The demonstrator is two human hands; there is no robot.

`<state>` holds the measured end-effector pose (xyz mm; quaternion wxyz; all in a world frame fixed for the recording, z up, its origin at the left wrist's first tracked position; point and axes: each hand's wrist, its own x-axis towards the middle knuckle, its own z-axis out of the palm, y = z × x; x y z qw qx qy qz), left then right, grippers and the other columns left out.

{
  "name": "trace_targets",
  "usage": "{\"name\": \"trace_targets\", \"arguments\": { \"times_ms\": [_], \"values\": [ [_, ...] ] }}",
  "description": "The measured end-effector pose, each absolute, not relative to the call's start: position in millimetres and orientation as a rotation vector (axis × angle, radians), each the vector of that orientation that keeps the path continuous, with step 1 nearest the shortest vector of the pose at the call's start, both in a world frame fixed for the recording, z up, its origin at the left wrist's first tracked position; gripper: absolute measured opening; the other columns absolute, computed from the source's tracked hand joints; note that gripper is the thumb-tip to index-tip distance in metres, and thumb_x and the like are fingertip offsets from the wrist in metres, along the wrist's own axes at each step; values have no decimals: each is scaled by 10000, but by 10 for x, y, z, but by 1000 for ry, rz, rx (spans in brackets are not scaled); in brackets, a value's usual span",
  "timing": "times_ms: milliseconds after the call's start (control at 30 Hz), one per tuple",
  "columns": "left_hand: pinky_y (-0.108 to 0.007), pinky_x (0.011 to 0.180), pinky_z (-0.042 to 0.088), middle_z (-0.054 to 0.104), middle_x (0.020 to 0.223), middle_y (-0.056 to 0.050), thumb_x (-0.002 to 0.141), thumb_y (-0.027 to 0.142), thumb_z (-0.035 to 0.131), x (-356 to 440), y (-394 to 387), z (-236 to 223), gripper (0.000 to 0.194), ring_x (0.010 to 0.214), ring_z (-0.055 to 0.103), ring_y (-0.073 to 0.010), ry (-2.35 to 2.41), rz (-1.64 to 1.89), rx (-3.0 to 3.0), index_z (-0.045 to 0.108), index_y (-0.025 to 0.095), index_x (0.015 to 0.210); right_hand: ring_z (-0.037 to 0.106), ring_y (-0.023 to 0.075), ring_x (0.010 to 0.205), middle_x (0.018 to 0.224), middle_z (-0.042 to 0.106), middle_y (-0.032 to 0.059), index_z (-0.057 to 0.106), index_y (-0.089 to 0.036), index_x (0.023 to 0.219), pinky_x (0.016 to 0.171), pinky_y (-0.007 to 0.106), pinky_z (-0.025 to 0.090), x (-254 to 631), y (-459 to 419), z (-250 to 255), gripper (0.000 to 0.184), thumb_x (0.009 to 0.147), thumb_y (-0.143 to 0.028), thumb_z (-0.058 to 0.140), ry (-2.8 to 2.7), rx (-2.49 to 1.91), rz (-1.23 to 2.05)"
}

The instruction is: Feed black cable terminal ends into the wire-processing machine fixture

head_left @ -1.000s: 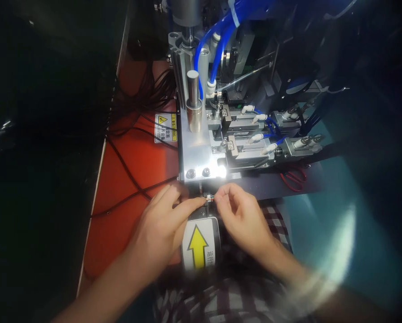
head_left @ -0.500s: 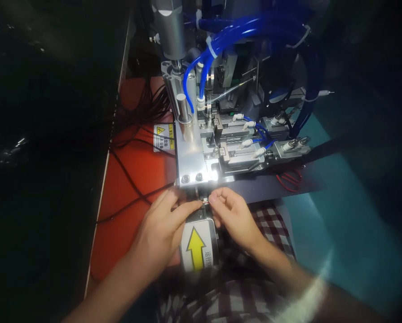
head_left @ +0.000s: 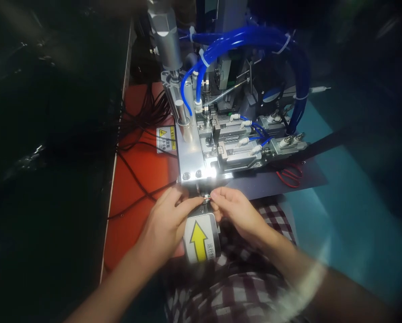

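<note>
A small shiny metal part lies between my fingertips at the front of the machine, just below the bright metal plate. My right hand pinches its right end between thumb and index finger, the other fingers curled. From the other side, the thumb of my left hand presses against the part's left end. My left fingers bend in under the plate's front edge, their tips partly hidden. Just below the fingertips is a white cover with a yellow arrow. The part's exact kind is too small to tell.
Behind the plate stand a metal cylinder and a bundle of blue air hoses. Small slide units sit to the right. Black cables cross the orange surface at left. Red wires hang at right.
The view has shifted slightly. Both hands stay at the same spot, with my fingertips still close together on the small part, which shows a little more clearly now.
</note>
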<state>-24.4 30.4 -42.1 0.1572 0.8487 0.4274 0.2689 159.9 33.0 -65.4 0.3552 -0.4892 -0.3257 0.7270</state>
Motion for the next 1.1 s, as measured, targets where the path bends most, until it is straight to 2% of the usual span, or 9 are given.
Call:
{"name": "trace_targets", "arguments": {
  "times_ms": [167, 400, 767, 1100],
  "values": [
    [-280, 681, 505, 575, 905, -81, 893, 86, 444, -252, 302, -446, 283, 831, 571, -173, 1241, 725, 2394, 695, 149, 1008, 471, 90, 462, 552, 501, -69, 489, -190, 746, 488, 238, 339, 1558, 281, -698, 373, 877, -539, 499, -905, -1270, 1764],
    [-269, 704, 514, 621, 878, -58, 891, 97, 442, -295, 326, -317, 232, 808, 591, -159, 1284, 615, 2320, 655, 171, 945, 369, 70, 439, 522, 409, -98, 445, -200, 710, 473, 227, 313, 1468, 265, -700, 311, 839, -455, 569, -924, -1238, 1643],
    [-271, 695, 529, 637, 856, -90, 894, 69, 427, -349, 318, -369, 266, 798, 599, -168, 1138, 725, 2612, 677, 128, 964, 401, 88, 468, 513, 430, -89, 426, -209, 688, 508, 245, 344, 1479, 261, -703, 277, 850, -403, 540, -1004, -1257, 1572],
    [-293, 722, 528, 631, 898, -89, 915, 115, 424, -354, 321, -433, 281, 834, 586, -170, 1138, 705, 2621, 687, 158, 1005, 439, 97, 472, 500, 501, -69, 469, -197, 677, 537, 261, 368, 1527, 289, -656, 347, 786, -496, 607, -989, -1268, 1620]
  ]
}}
